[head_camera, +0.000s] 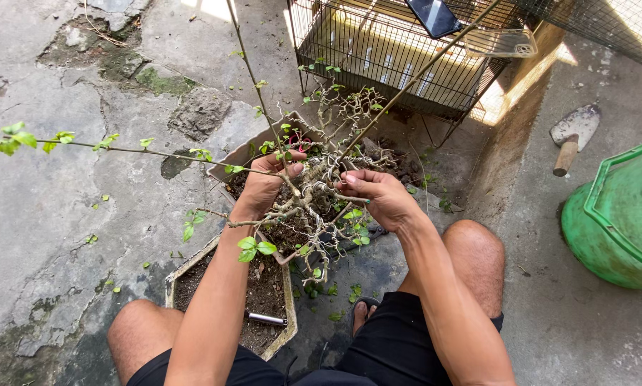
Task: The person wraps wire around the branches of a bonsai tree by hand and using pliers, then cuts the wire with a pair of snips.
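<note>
A small bonsai tree (319, 171) with a gnarled pale trunk and thin wired branches stands in a tilted rectangular grey pot (244, 151) filled with dark soil. My left hand (266, 184) grips the trunk's left side, thumb over a branch. My right hand (379, 196) closes on a branch at the trunk's right side. One long leafy branch (106, 145) reaches far to the left, and two bare ones rise toward the top.
A second soil-filled pot (178, 275) with a small metal tool (267, 319) in it lies by my left knee. Behind stands a wire cage (399, 61) with a phone (435, 16) on top. A trowel (572, 136) and a green tub (617, 218) are on the right.
</note>
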